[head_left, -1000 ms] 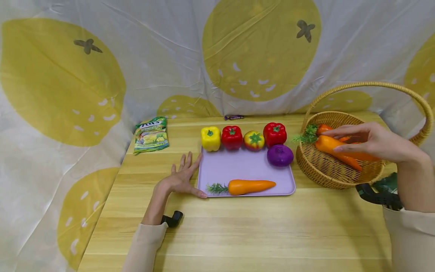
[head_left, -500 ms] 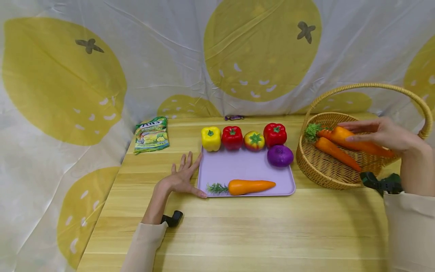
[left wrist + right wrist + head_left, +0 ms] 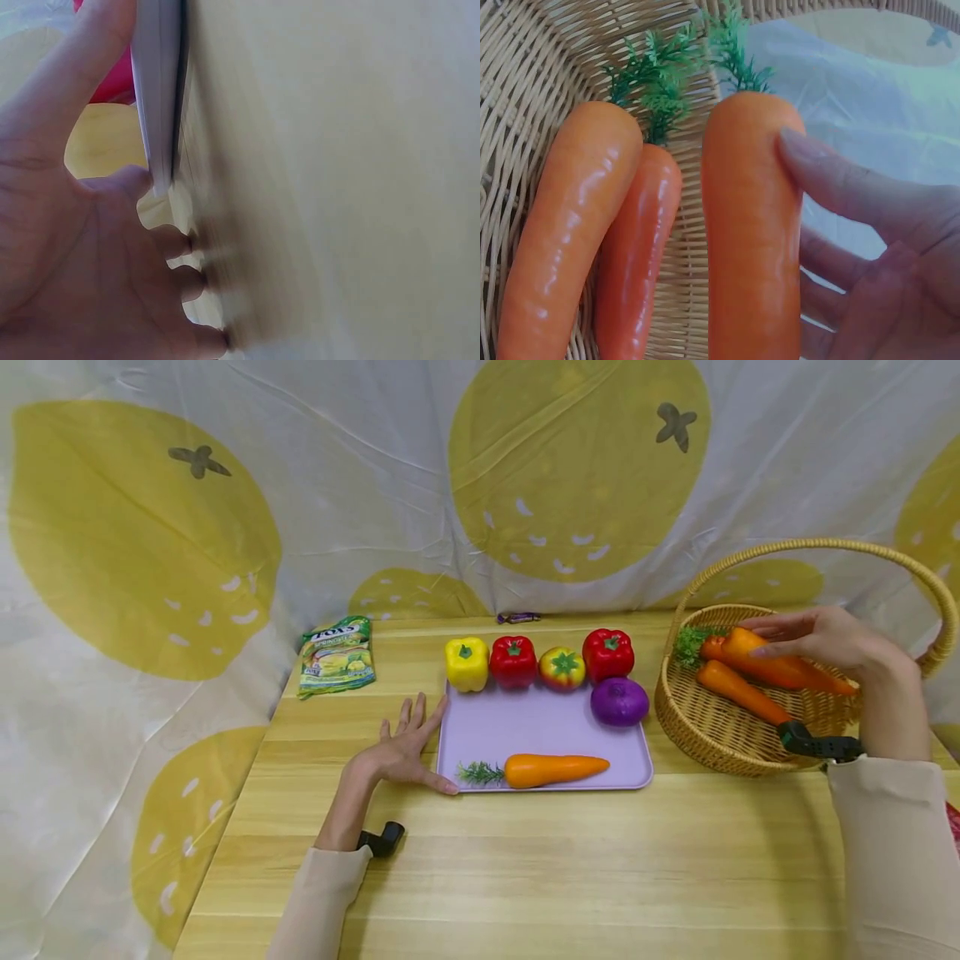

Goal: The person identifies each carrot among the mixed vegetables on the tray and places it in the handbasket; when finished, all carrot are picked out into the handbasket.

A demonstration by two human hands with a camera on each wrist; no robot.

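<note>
In the head view my right hand (image 3: 836, 639) is over the wicker basket (image 3: 697, 743). Its thumb and fingers pinch a carrot (image 3: 787, 670) near the leafy end, as the right wrist view also shows. Beneath and beside it lie two other carrots: a front one (image 3: 738, 692) and a redder one (image 3: 641, 247), largely covered in the head view. My left hand (image 3: 401, 754) is spread at the left edge of the lilac tray (image 3: 517, 727), thumb by the front corner. Along the tray's front lies another carrot (image 3: 551, 770), its greens pointing left.
Lined along the tray's back are a yellow pepper (image 3: 467, 665), a red pepper (image 3: 513, 662), a red-yellow tomato (image 3: 562, 669) and another red pepper (image 3: 608, 655). A purple onion (image 3: 619, 702) sits at its right. A candy bag (image 3: 337, 657) lies back left; the basket handle (image 3: 817, 545) arches high.
My right hand has moved the pinched carrot back and to the right over the basket, and its greens have come inside the rim. The left hand and tray stay put.
</note>
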